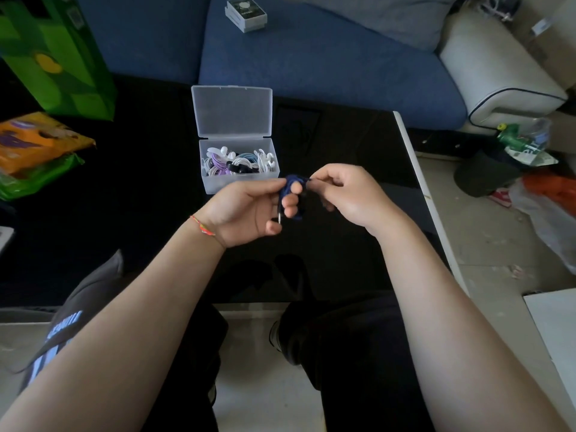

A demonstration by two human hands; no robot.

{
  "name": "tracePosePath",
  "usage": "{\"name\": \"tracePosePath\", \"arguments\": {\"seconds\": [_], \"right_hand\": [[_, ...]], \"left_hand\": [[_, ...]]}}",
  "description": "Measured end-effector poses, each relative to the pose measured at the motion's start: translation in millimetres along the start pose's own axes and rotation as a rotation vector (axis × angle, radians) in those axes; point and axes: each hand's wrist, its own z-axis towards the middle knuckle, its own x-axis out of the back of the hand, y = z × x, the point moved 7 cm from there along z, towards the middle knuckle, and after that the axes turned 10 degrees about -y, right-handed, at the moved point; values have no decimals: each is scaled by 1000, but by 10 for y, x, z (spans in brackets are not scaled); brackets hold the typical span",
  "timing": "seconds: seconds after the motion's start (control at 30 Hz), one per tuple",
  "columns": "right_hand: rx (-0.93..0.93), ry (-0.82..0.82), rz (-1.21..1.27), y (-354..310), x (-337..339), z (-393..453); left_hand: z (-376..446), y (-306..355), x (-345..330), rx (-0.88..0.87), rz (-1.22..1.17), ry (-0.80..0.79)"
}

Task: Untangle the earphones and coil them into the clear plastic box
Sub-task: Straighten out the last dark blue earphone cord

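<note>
Hands [293,198] both pinch dark blue earphones [291,190], fingers curled.

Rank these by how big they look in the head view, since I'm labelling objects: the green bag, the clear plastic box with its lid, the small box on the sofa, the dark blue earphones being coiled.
1. green bag, partly cropped
2. clear plastic box
3. small box
4. dark blue earphones, partly hidden by fingers; nearer the camera, so close to the small box

place: home living room | seating: blue sofa [311,57] with grey cushion [389,17], white armrest [498,76] | table: glossy black coffee table [124,213] just before sofa | clutter: snack bags [34,145] on table, plastic bags [548,198] on tiled floor [486,238]
</note>
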Motion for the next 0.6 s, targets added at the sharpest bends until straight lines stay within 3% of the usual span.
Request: {"name": "tracePosePath", "arguments": {"seconds": [0.17, 0.47, 0.6], "right_hand": [[-64, -148, -22, 10, -286, 58], [-128, -165, 42, 61, -446, 99], [-108, -63, 18, 53, -444, 115]], "left_hand": [[0, 99, 0, -166, -230, 36], [-4, 122, 109, -210, -76, 227], [7, 126, 157, -218, 11, 290]]}}
